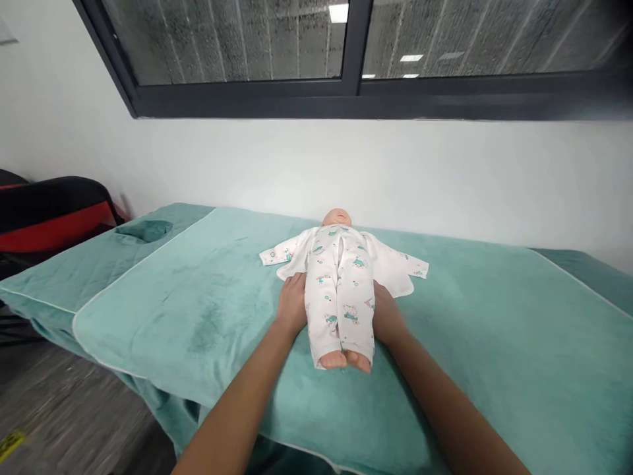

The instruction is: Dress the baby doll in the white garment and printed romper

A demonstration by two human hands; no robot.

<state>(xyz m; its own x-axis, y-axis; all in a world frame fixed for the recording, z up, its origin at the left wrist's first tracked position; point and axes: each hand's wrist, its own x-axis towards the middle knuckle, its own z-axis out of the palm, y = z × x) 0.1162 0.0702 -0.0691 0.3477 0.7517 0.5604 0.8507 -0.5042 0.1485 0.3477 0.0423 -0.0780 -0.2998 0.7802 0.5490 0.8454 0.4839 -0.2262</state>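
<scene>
A baby doll (337, 216) lies on its back on the green bed cover, head toward the wall and bare feet toward me. White printed trousers (340, 290) cover its legs and reach high over its trunk. The white long-sleeved top (390, 264) is spread to both sides with its sleeves stretched out. My left hand (294, 300) is closed on the left edge of the trousers, its fingertips partly hidden. At the opposite edge, my right hand (388, 313) grips the trousers, with most of its fingers out of sight behind the fabric.
The green cover (198, 316) drapes over the bed's front edge. A face opening (146, 229) is at the bed's left end. Beyond it stands a black and red padded object (54, 218). A white wall (247, 165) and dark-framed window (237, 99) border the far side.
</scene>
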